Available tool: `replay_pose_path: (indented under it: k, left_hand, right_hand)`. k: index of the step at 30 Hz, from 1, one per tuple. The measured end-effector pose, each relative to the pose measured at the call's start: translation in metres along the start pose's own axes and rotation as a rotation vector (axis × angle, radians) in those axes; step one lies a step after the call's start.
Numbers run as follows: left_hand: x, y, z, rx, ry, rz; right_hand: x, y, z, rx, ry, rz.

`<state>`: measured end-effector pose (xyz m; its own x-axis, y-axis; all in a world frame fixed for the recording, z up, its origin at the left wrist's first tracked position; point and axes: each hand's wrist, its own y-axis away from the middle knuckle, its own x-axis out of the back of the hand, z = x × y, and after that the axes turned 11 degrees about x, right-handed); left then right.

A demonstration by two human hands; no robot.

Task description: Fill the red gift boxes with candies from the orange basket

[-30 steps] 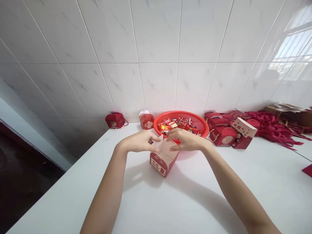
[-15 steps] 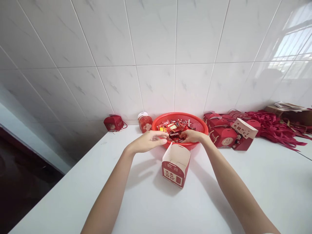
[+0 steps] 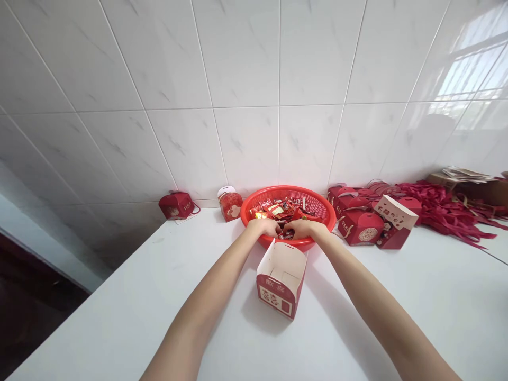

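Both hands reach into a red plastic basket point(image 3: 292, 188) of wrapped candies point(image 3: 283, 209). My left hand point(image 3: 266, 227) dips over its front left rim, fingers curled down into the candies; what they hold, if anything, is hidden. Close beside it, my right hand point(image 3: 302, 228) has its fingers closed on wrapped candy at the basket's front, the fingertips partly covered. Between my forearms stands an open red gift box point(image 3: 275, 299) with a cream inside. Its top gapes upward, and neither hand touches it.
On the left stand a small dark red box point(image 3: 175, 205) with a cord and a rounded red box point(image 3: 230, 205). To the right are several red gift boxes point(image 3: 359, 226), a cream-topped box point(image 3: 397, 219) and a heap of red ribbons point(image 3: 432, 209). A tiled wall point(image 3: 246, 143) rises behind.
My left hand has moved right and down from above the basket's left rim into the candies, its fingers now curled. My right hand stays in the basket. The view has shifted slightly.
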<state>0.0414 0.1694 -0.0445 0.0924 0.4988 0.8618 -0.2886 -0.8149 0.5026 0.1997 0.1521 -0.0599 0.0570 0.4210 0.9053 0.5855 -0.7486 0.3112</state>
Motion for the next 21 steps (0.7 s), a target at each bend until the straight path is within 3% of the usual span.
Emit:
replay_pose_path:
  k: [7,21]
  left_hand:
    - [-0.006,-0.013,0.003,0.044,-0.041,0.078]
    - [-0.013,-0.001,0.009,0.023,-0.035,0.151]
  right_hand:
    - [-0.001,-0.005,0.003,-0.060,0.029,-0.024]
    - [-0.004,-0.003,0.002,-0.045,0.093,-0.009]
